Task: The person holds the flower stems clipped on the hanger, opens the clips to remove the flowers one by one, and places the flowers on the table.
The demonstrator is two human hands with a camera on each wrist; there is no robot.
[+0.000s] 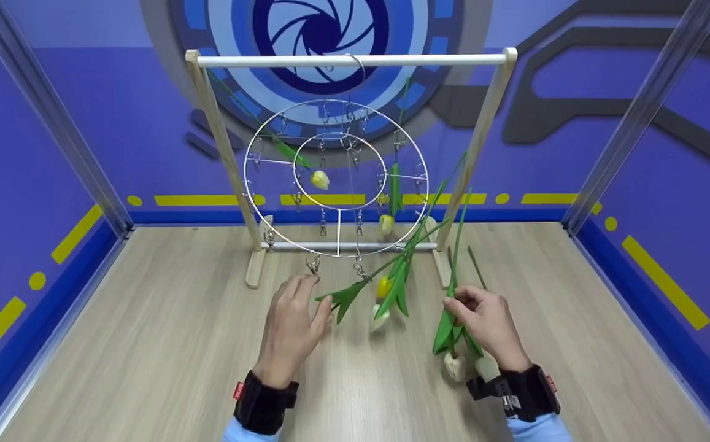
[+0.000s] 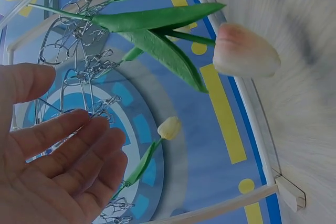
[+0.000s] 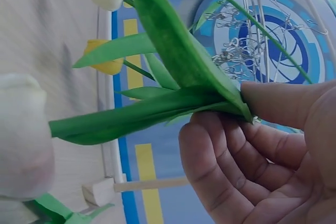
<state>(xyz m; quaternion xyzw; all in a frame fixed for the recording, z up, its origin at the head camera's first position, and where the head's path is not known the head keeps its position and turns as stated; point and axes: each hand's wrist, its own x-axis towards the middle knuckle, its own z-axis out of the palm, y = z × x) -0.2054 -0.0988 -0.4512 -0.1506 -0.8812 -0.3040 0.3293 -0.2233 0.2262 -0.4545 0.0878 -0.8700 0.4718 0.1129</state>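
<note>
My right hand (image 1: pixel 483 316) pinches a white tulip (image 1: pixel 453 366) between thumb and fingers where its green leaves (image 3: pixel 173 103) meet the stem; the bloom points down toward the table. The left hand (image 1: pixel 293 322) is raised at the lower front edge of a round wire hanger (image 1: pixel 339 233), with fingertips right by a dangling metal clip (image 1: pixel 313 264). Its fingers are loosely bent and the thumb stands apart, as the left wrist view shows. Close beside it hang a white tulip with a pinkish base (image 2: pixel 247 51) and a yellow tulip (image 1: pixel 384 287).
A wooden stand (image 1: pixel 232 135) with a white top bar (image 1: pixel 422 60) carries the hanger by a hook. A pale tulip (image 1: pixel 320 179) and a yellow-white one (image 1: pixel 386 224) hang farther back. Another white tulip (image 1: pixel 487 367) lies on the table (image 1: pixel 164 344). Blue walls (image 1: pixel 35 141) enclose the table.
</note>
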